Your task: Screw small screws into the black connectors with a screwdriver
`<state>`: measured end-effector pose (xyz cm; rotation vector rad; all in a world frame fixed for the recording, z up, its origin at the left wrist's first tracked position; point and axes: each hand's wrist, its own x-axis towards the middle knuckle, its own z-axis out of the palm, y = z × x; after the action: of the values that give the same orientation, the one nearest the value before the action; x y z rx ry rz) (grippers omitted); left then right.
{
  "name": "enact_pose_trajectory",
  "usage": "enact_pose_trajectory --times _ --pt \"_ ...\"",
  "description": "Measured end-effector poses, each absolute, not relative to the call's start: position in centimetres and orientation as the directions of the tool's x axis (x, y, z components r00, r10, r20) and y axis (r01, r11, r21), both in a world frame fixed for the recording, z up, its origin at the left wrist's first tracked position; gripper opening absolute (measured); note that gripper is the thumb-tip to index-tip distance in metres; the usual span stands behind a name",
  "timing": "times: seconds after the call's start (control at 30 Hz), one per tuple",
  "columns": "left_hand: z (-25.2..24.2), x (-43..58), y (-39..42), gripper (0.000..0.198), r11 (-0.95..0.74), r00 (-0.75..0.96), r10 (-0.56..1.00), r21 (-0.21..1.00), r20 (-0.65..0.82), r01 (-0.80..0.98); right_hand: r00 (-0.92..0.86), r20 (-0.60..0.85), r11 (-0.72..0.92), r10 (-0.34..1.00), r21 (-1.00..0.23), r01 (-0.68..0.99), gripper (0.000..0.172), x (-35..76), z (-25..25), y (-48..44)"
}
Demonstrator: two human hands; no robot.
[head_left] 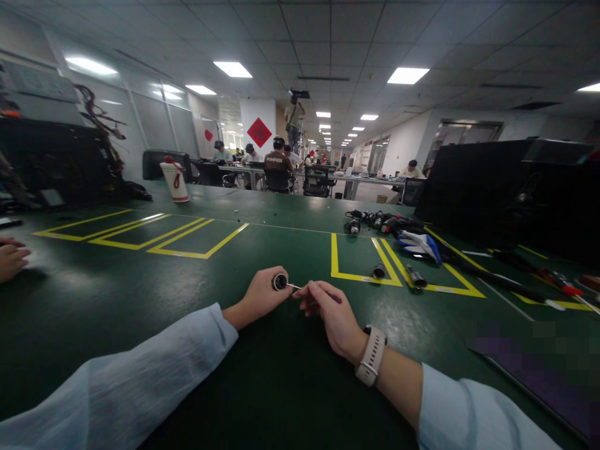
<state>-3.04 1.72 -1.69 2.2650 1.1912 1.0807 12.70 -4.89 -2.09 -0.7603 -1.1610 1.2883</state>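
Observation:
My left hand [265,292] is closed around a small round connector [280,282], with its silver rim and dark inner face turned towards me. My right hand [328,309], a pale watch on its wrist, pinches a thin metal rod [294,286] whose far end meets the connector's edge. Fingers cover the rest of the rod, so I cannot tell if it has a handle. Both hands are above the green table [225,387]. Beyond the right hand, a short dark cylindrical part [379,270] and a longer metal connector shell [415,277] lie near yellow tape lines.
Connectors with cables [354,225] and a blue-white glove [419,245] lie at the back right. A red-handled screwdriver [569,287] is farther right. A paper cup [175,180] stands at the back left. Another person's hand [12,257] rests at the left edge.

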Motion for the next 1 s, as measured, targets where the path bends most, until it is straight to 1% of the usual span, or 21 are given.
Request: enact_pose_trajectory --times 0.07,0.13,0.37,0.53,0.67,0.77,0.83,0.9,1.0 --pt "-1.59 -3.00 1.57 0.017 -0.583 0.367 0.811 0.584 0.455 0.564 -0.099 0.244 0.210 0.965 -0.939 -0.274 0.025 12.65 -2.15 -5.00" --pt "-1.58 -2.99 1.50 0.018 -0.584 0.380 0.811 0.581 0.445 0.567 -0.114 0.251 0.215 0.961 -0.940 -0.265 0.023 12.65 -2.16 -5.09" --pt "-1.93 -3.10 2.00 0.024 -0.549 0.373 0.833 0.694 0.409 0.465 -0.162 0.182 0.115 0.970 -0.928 -0.355 0.021 12.66 -2.03 -5.07" --pt "-1.75 -3.10 2.01 0.017 -0.548 0.351 0.833 0.718 0.427 0.429 -0.173 0.214 0.141 0.961 -0.923 -0.357 0.022 12.54 -2.14 -5.06" --pt "-1.61 -3.06 1.73 0.013 -0.565 0.318 0.825 0.693 0.468 0.448 -0.168 0.244 0.179 0.955 -0.927 -0.328 0.021 12.55 -2.17 -5.05" --pt "-1.56 -3.02 1.56 0.015 -0.570 0.297 0.819 0.634 0.491 0.523 -0.134 0.261 0.214 0.956 -0.933 -0.289 0.020 12.57 -2.14 -5.05" --pt "-1.61 -3.02 1.56 0.018 -0.576 0.321 0.815 0.610 0.483 0.545 -0.137 0.257 0.211 0.957 -0.935 -0.284 0.020 12.58 -2.13 -5.06" --pt "-1.72 -3.06 1.65 0.023 -0.583 0.353 0.812 0.617 0.465 0.529 -0.152 0.240 0.185 0.959 -0.933 -0.309 0.019 12.60 -2.14 -5.05" --pt "-1.89 -3.14 1.85 0.026 -0.573 0.376 0.818 0.663 0.435 0.481 -0.166 0.196 0.124 0.967 -0.922 -0.366 0.019 12.66 -2.16 -5.01"
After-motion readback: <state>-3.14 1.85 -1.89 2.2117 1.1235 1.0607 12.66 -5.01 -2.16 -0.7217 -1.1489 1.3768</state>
